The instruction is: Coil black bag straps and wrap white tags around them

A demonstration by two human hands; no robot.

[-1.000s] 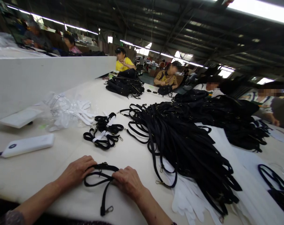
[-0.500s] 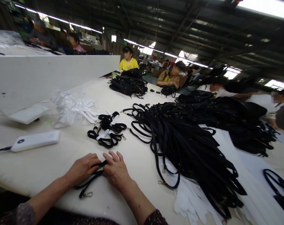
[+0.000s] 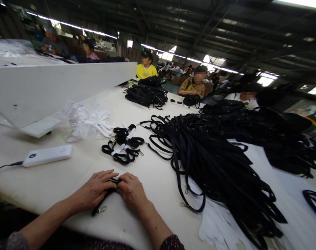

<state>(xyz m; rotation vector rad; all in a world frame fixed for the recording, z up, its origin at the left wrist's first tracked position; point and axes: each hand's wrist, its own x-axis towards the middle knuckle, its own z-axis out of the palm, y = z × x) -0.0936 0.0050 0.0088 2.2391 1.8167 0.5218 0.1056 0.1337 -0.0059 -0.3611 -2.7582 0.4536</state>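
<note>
My left hand [image 3: 97, 189] and my right hand [image 3: 132, 189] rest side by side on the cream table [image 3: 56, 177], both closed on a folded black strap [image 3: 106, 196]. The strap is bunched between the fingers; its end with a metal clip [image 3: 102, 209] sticks out toward me under my left hand. A few bundled black straps [image 3: 123, 146] tied with white bands lie just beyond my hands.
A big heap of loose black straps [image 3: 215, 163] fills the right, lying partly on white sheets [image 3: 220, 222]. A white power bank [image 3: 47, 155] with a cable lies left, clear plastic bags [image 3: 82, 119] behind it. A white divider [image 3: 56, 86] runs along the left. Several people sit at the far end.
The strap was spread in a loop a second ago. My hands have come together and folded it into a tight bunch, with only the clip end left showing.
</note>
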